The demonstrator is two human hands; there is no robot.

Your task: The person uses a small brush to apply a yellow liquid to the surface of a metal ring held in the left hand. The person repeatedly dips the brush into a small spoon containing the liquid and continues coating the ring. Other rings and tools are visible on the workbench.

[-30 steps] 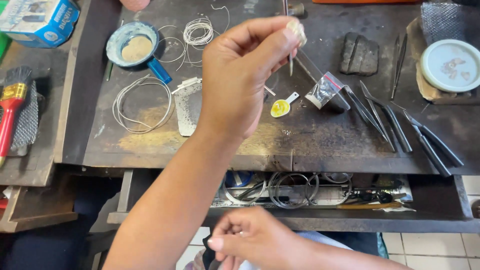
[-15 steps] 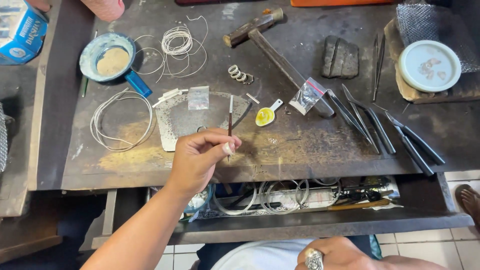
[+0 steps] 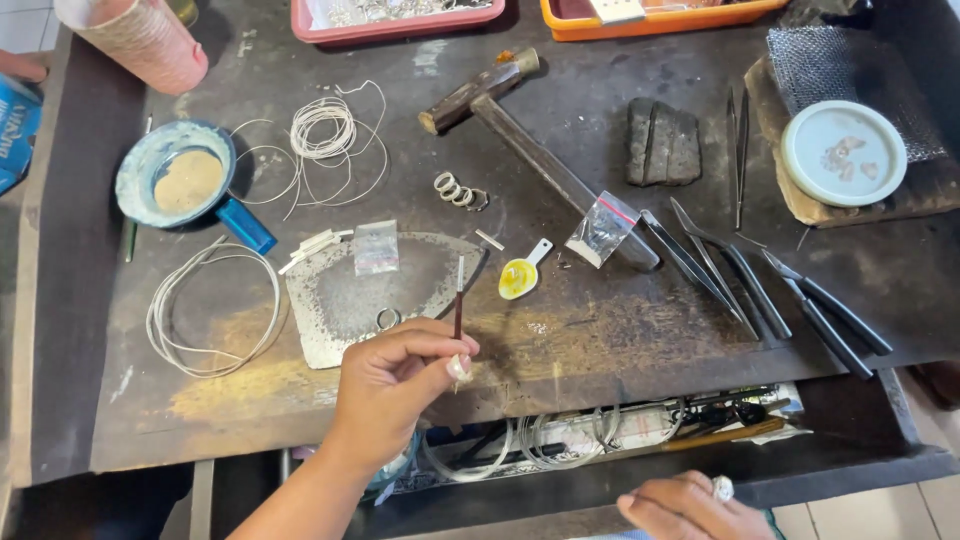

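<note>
Just above the metal plate [image 3: 345, 300], the left hand [image 3: 395, 385] pinches a thin, light, stiff brush [image 3: 459, 300] low on its handle, likely easy to steer; the right hand [image 3: 690, 505] rests loosely, holding nothing visible.

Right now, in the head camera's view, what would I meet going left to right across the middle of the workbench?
Blue pan of powder → loose wire loop → metal plate → thin brush in the left hand → yellow spoon → small plastic bag → pliers.
</note>
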